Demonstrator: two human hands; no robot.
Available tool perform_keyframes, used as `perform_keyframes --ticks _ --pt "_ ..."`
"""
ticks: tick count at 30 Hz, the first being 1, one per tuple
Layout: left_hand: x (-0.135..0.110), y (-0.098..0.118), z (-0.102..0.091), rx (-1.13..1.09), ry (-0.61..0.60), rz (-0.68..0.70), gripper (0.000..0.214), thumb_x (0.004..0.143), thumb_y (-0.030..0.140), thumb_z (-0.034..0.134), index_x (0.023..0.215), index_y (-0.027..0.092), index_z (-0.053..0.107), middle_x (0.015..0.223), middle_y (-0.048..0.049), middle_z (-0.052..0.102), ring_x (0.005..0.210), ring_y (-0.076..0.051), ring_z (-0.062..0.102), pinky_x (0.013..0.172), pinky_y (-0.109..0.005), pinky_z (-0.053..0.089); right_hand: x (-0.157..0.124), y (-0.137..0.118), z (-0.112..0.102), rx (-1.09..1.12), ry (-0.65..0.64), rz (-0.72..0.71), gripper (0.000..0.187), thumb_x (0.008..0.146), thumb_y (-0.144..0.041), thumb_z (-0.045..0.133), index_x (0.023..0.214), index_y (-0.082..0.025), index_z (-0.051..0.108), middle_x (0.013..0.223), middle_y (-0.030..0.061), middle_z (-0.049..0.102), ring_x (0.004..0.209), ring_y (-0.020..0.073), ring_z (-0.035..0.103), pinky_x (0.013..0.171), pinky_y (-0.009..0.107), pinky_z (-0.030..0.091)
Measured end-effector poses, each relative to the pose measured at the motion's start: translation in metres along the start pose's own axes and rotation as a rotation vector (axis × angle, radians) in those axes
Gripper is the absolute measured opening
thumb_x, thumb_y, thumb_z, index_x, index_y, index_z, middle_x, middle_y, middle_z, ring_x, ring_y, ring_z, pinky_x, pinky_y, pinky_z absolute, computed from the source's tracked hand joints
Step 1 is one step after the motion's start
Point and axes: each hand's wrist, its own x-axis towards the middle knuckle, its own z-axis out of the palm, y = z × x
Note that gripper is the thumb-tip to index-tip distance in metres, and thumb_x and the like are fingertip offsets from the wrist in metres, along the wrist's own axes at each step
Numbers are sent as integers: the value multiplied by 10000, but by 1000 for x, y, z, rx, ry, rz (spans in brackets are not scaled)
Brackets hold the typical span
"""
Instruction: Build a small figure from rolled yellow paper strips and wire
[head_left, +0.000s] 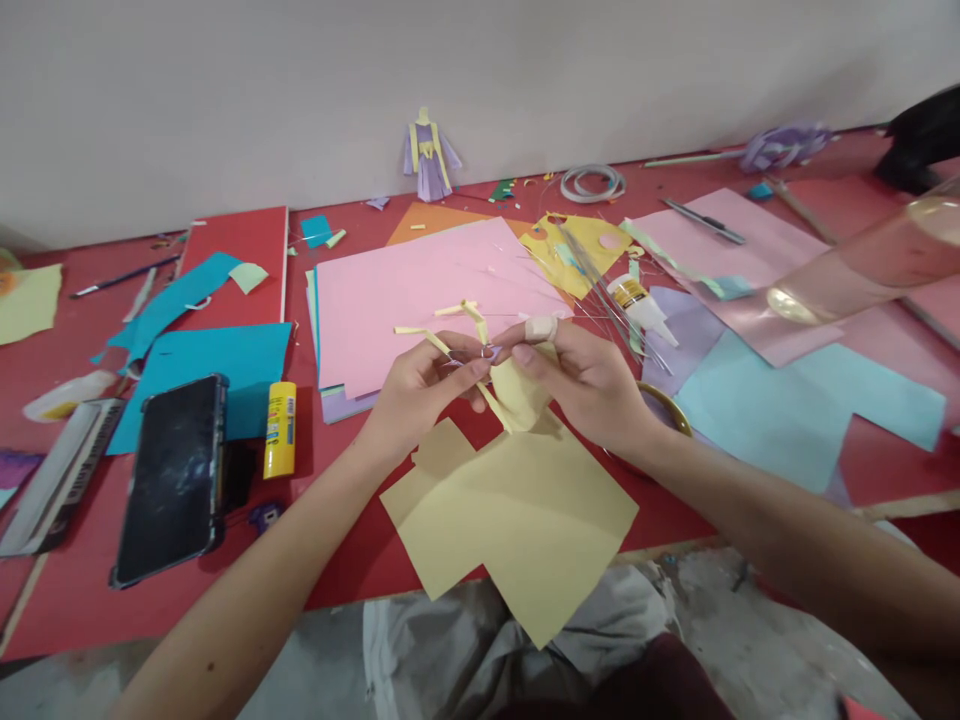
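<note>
My left hand (436,382) is closed in a pinch on a small paper figure with thin pale yellow rolled strips (474,318) and a bit of lilac. Close against it, my right hand (585,378) pinches a curved piece of pale yellow paper (521,388) at its upper edge. The fingertips of both hands nearly meet, and they hide where the parts join. A white wrap (541,328) covers one right finger. Below the hands lies a pale yellow sheet (517,510) with notches cut from it, its lower corner overhanging the table edge.
Behind the hands are pink sheets (420,280); a purple paper doll (430,160) leans on the wall. At left lie a phone (174,475), glue stick (280,430) and knife box (64,475). At right are a glue bottle (641,308), wires (607,290) and a pen-shaped cutter (703,221).
</note>
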Motion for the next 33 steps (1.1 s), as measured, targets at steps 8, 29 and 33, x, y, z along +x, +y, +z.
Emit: perform_keyframes --ticks 8,29,33 --pt "0 -2 -1 138 -61 25 201 846 339 688 919 170 607 842 3 643 580 -93 652 593 -217 525 2 0 -1 -81 -87 -77 186 956 -236 527 1044 -246 691 969 14 713 875 164 657 838 312 529" --pt "1 -2 -2 32 -94 51 154 874 303 663 911 160 620 866 8 641 554 -71 648 608 -213 528 0 1 2 121 58 153 171 937 -349 572 1018 -234 669 867 15 704 730 150 658 614 261 505" --pt "0 -3 -2 29 -77 41 174 880 300 654 972 167 589 876 6 639 541 -75 640 604 -225 528 2 1 2 121 62 141 157 944 -311 565 1015 -234 681 883 -1 708 809 145 672 696 250 507"
